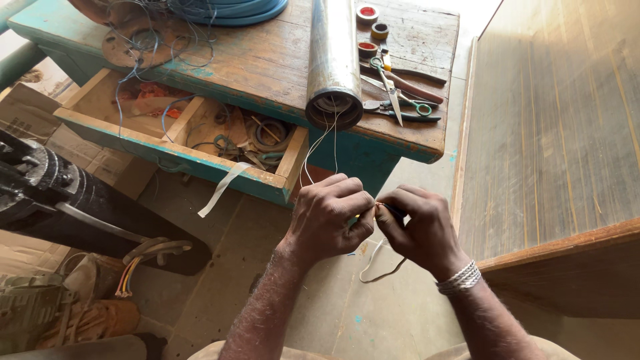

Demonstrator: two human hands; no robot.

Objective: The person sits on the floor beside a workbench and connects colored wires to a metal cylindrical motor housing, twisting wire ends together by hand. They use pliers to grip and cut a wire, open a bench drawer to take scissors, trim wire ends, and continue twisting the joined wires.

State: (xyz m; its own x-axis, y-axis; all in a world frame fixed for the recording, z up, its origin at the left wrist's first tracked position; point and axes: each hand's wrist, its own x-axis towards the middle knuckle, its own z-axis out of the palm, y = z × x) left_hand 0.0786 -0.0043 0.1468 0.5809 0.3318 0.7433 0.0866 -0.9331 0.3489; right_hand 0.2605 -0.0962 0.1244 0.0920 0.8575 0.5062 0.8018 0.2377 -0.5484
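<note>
The person's left hand (328,217) and right hand (421,227) meet just below the edge of the worn wooden tabletop with chipped teal paint (267,60), fingertips pressed together over the ends of the thin pale wires (320,143) that hang from the open mouth of the long grey metal cylinder (333,60) lying on that tabletop. Each hand's grip is pinched closed on the wire ends; a small yellowish spot shows where the fingers meet, though whether it is insulation or bare strand is too small to tell. The step in hand looks like joining or twisting the wire ends together. What it calls for next, by judgement, is steady opposed twisting with the fingertips kept close, and enough slack held so the strands are not dragged out of the cylinder.

The wires are fine and light-coloured, running down from the cylinder mouth in loose curves into the hands; a whitish loop (377,267) droops beneath the right hand, hanging free above the concrete floor.

Just beside the cylinder on the tabletop lie green-handled scissors (393,90), dark-handled pliers (400,113) and small rolls of tape (368,12). To the left an open teal wooden drawer (167,150) holds tangled wire and coiled scraps, with a white strip (220,190) hanging over its front. A beaded white bracelet (459,279) sits on the right wrist.
</note>
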